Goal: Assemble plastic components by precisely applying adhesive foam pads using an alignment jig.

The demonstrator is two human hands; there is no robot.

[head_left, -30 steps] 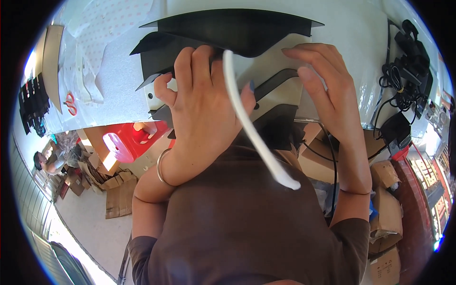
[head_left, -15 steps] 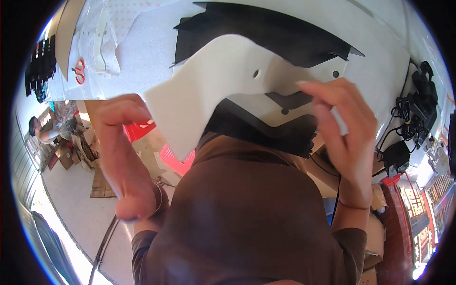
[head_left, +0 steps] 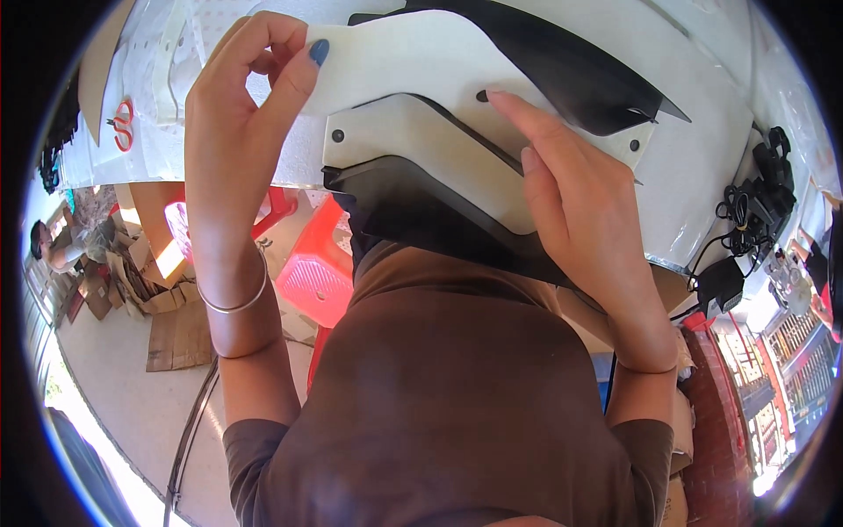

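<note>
Foam, a curved white sheet (head_left: 421, 61), is pinched at its end by the left hand (head_left: 250, 114) over the white worktop (head_left: 702, 176); a flat white panel (head_left: 421, 149) beneath is pressed by the right hand's (head_left: 580, 193) extended fingers, grasping nothing.

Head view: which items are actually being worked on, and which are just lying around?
In hand:
- white foam sheet, pinched at its edge by the left hand
- white panel with holes, pressed by the right hand
- black curved piece under it

Lying about:
- red-handled scissors
- black cables and adapter
- red stool
- cardboard scraps
</note>
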